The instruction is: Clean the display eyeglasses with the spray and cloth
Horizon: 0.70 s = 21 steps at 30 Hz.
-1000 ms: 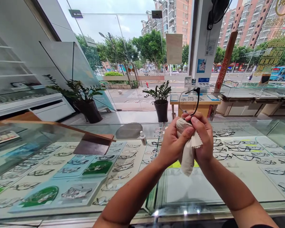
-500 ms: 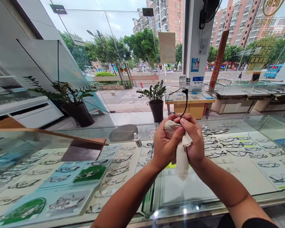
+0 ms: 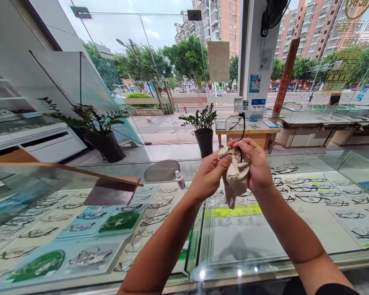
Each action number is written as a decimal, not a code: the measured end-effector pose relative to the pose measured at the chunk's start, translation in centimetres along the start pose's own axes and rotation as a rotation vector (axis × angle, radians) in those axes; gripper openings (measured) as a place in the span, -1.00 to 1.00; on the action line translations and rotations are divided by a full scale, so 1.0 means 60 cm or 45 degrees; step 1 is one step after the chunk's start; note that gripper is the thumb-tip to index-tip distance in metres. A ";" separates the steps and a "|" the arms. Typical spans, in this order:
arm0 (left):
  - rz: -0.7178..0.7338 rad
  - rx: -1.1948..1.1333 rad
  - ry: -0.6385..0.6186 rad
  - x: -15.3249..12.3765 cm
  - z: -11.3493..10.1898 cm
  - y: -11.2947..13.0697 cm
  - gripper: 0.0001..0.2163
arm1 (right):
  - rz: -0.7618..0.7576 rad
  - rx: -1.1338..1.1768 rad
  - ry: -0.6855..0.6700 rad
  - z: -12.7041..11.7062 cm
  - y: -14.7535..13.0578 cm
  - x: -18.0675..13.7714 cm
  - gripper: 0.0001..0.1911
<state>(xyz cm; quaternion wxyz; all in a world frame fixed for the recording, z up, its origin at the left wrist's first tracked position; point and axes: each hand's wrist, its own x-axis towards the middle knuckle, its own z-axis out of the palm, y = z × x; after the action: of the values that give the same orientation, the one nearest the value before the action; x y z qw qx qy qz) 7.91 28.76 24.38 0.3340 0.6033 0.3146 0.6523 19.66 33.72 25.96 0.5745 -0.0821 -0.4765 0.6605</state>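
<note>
A pair of black-framed eyeglasses [image 3: 243,128] is held upright over the glass counter, one lens rim and a temple showing above my fingers. My right hand [image 3: 258,166] pinches the frame between thumb and fingers, near its middle. In my left hand [image 3: 208,174] is a crumpled beige cleaning cloth [image 3: 238,176], with the thumb pressing it from the near side. The cloth wraps the lower part of the glasses and hangs down between both hands. The lens under the cloth is hidden.
A small white bottle [image 3: 180,180] stands on the glass display counter [image 3: 233,246], left of my hands. Rows of eyeglasses [image 3: 310,199] lie beneath the glass. A wooden-edged panel [image 3: 110,190] juts in at left. Potted plants [image 3: 203,141] stand beyond the counter.
My hands have moved slightly apart. The cloth has shifted and bunched up around the lower lens, its hanging end now shorter. The view has turned slightly left.
</note>
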 end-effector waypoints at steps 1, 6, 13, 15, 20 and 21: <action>0.000 -0.011 -0.038 0.002 -0.004 -0.001 -0.59 | 0.001 0.001 0.000 -0.003 0.000 0.003 -0.72; 0.038 -0.014 0.122 0.003 0.001 -0.014 -0.54 | 0.059 0.051 -0.059 -0.004 0.007 0.001 -0.71; 0.210 0.056 0.436 -0.002 0.017 -0.019 -0.57 | 0.125 0.007 -0.155 0.006 0.011 -0.010 -0.67; 0.175 0.062 0.374 0.000 0.014 -0.016 -0.56 | 0.100 0.003 -0.162 0.005 0.007 -0.009 -0.67; 0.011 0.020 0.013 0.009 -0.010 -0.005 -0.56 | 0.026 -0.056 -0.125 -0.004 0.002 0.001 -0.66; -0.015 0.015 -0.026 0.011 -0.016 -0.003 -0.56 | 0.014 -0.066 -0.117 -0.007 0.001 0.003 -0.66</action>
<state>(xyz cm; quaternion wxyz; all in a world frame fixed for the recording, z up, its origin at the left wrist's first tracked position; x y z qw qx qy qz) 6.95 29.41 24.54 0.3374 0.6102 0.3185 0.6422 19.83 34.10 25.79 0.5460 -0.0694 -0.5188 0.6542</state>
